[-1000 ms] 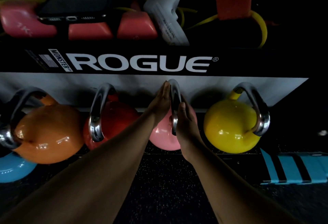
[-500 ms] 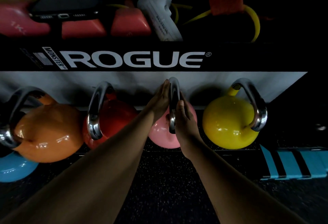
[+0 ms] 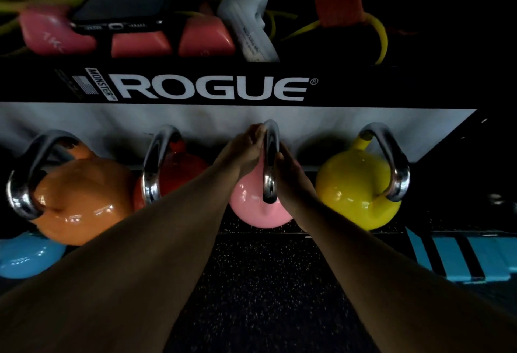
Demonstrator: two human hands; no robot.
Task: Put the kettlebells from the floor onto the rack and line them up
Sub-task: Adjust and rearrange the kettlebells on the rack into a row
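The black rack [image 3: 195, 89] holds four kettlebells in a row, and the pink one [image 3: 258, 210] sits between the red [image 3: 184, 173] and yellow [image 3: 355, 187]. The left hand [image 3: 240, 154] and right hand [image 3: 291, 176] lie flat and open against its handle [image 3: 270, 162], not wrapped round it. A hard push could bump it into its neighbours.

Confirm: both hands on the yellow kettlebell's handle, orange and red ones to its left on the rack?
Not quite. The head view shows the left hand and right hand pressed on the pink kettlebell handle; the yellow kettlebell sits untouched. Orange kettlebell and red kettlebell are left of it.
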